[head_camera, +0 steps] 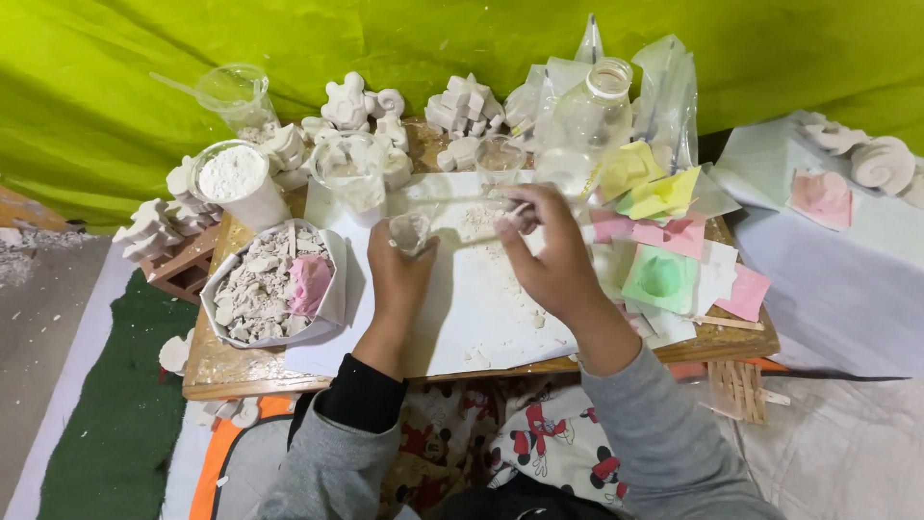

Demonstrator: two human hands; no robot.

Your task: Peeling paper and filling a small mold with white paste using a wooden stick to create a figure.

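My left hand (399, 274) grips a small clear plastic cup (411, 231) just above a white sheet (472, 308) on a low wooden table (226, 371). My right hand (547, 252) pinches a thin stick (472, 199) that lies level and reaches left above the cup. White powder is scattered on the sheet under both hands. Another small clear cup (500, 159) stands just beyond my right hand.
A white bag of broken plaster bits with a pink piece (274, 284) sits at left. Behind stand a tub of white powder (236, 183), clear cups (346, 169), a plastic bottle (587, 120) and white plaster casts (462, 108). Coloured moulds (664, 274) lie at right.
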